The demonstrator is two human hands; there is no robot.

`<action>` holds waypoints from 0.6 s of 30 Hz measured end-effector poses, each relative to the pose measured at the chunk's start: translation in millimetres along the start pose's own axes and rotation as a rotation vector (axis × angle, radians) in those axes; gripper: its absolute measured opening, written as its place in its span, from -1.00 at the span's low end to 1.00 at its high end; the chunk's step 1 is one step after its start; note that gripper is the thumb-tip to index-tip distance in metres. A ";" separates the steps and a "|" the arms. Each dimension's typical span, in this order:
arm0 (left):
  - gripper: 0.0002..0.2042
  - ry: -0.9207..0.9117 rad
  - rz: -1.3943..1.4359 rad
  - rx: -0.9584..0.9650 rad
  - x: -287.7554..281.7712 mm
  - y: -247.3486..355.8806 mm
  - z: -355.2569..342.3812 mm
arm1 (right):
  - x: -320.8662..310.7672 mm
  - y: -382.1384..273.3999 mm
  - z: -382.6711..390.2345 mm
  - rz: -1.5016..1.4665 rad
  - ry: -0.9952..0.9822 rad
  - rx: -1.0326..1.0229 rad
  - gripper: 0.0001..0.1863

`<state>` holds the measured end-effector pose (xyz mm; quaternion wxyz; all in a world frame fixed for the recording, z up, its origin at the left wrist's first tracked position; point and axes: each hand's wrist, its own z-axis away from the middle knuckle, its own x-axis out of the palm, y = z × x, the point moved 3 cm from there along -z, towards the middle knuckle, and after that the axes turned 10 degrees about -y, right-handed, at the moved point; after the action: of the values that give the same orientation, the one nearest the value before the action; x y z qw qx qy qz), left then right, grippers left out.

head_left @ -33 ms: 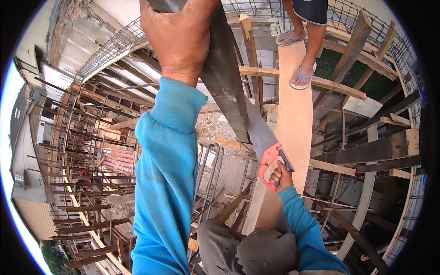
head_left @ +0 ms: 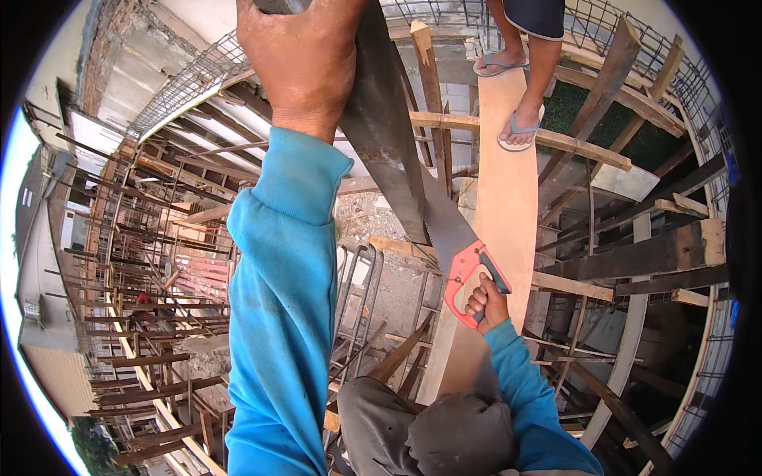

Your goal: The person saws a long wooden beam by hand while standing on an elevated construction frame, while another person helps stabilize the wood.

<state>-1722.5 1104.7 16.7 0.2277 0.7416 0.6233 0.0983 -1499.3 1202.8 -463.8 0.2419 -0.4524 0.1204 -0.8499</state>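
My left hand (head_left: 300, 63), at the top of the view, is closed on a long dark wooden beam (head_left: 382, 131) that slants down toward the middle. In my right hand (head_left: 486, 303) is the red and black handle of a handsaw (head_left: 470, 266). The saw's grey blade runs up and left to the beam's lower part, its toothed edge against the wood; the beam hides the blade's far end. Beneath the saw lies a wide pale plank (head_left: 508, 206). My bent knees, in dark trousers (head_left: 460, 436), are at the lower edge.
Another person's sandalled feet (head_left: 520, 131) stand on the plank's far end. Timber props and crossbars (head_left: 579, 147) crowd the right, with dark gaps between them. Bent steel bars (head_left: 361, 293) rise left of the plank, above rubble ground (head_left: 365, 218). Scaffolding (head_left: 151, 317) fills the left.
The whole view has shifted very slightly left. Both hands keep their hold, and the saw stays against the beam with hardly any visible movement.
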 end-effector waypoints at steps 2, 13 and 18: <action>-0.59 -0.059 0.053 -0.051 -1.9 0.1 4.1 | -25.7 -2.6 48.5 0.045 -0.081 -0.105 -0.58; -0.55 -0.012 -0.118 -0.130 5.2 5.3 1.3 | 116.7 -62.8 -51.0 -0.048 -0.128 -0.183 -0.74; -0.53 -0.002 -0.060 -0.084 2.7 0.0 4.5 | 15.8 -24.8 50.0 0.013 -0.011 0.019 -0.74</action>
<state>-1720.1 1106.3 12.5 0.2622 0.7124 0.6403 0.1169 -1472.9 1216.4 -414.0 0.2525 -0.4538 0.1139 -0.8470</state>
